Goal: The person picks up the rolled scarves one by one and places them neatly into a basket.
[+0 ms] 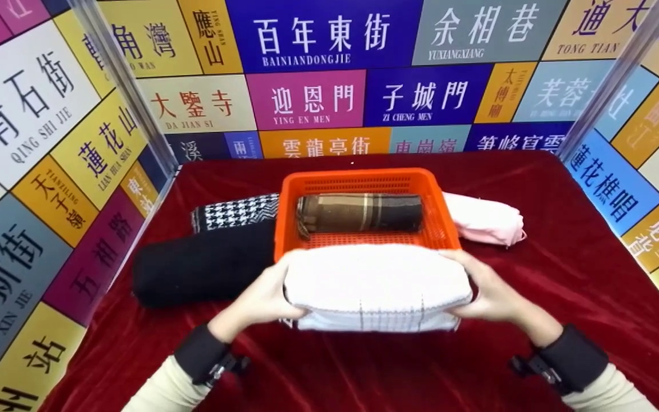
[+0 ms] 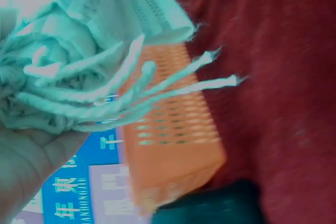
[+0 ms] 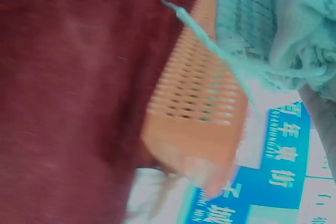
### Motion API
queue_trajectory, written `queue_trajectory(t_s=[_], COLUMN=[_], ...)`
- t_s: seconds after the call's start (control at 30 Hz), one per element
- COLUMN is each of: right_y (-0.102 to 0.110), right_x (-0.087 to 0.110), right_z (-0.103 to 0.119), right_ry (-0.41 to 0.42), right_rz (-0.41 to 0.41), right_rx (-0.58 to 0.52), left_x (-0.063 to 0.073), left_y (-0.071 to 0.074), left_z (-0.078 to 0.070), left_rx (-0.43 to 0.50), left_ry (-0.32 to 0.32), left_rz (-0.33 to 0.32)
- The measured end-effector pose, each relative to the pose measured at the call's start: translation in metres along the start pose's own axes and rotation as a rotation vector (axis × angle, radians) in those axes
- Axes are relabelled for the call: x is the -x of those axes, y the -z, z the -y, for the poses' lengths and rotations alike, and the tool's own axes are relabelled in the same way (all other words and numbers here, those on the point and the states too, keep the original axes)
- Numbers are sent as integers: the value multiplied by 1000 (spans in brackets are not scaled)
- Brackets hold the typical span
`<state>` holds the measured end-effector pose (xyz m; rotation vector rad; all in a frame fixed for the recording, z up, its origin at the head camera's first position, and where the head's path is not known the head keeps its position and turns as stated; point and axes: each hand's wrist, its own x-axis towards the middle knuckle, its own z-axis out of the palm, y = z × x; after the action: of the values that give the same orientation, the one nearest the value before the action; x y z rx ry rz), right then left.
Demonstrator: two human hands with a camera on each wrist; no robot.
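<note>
A rolled white scarf with thin grey lines is gripped at its two ends by my left hand and right hand. It is held up over the near side of an orange basket, whose front it hides in the head view. Inside the basket, toward the back, lies a brown and black plaid scarf roll. Knotted tassels hang from the white scarf's end in the left wrist view. The right wrist view shows a loose tassel at the other end, beside the basket's perforated wall.
Left of the basket lie a thick black roll and, behind it, a black-and-white houndstooth roll. A pale pink roll lies to the right. Dark red cloth covers the table; panels with street names stand around it.
</note>
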<state>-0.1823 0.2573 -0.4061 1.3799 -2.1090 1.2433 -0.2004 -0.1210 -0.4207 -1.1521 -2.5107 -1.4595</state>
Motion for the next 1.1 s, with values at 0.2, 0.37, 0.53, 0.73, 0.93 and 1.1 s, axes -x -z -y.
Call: queue_trajectory(t_s=[0.2, 0.37, 0.53, 0.73, 0.93, 1.1], right_y=[16, 19, 20, 22, 17, 10], right_x=[-30, -44, -40, -33, -41, -50], right_z=[-4, -31, -90, -135, -145, -147], right_ry=[-43, -381, -615, -744, -821, -807], right_rz=[-69, -108, -58, 129, 325, 479], right_rx=[64, 5, -189, -239, -103, 121], left_x=[-29, -62, -90, -109, -115, -116], left_y=[27, 35, 25, 13, 7, 4], left_z=[-34, -5, 44, 68, 83, 92], left_rx=[44, 114, 204, 29, -225, -411], left_ry=[-15, 102, 237, 397, 440, 454], left_rz=[-62, -78, -63, 45, 180, 245])
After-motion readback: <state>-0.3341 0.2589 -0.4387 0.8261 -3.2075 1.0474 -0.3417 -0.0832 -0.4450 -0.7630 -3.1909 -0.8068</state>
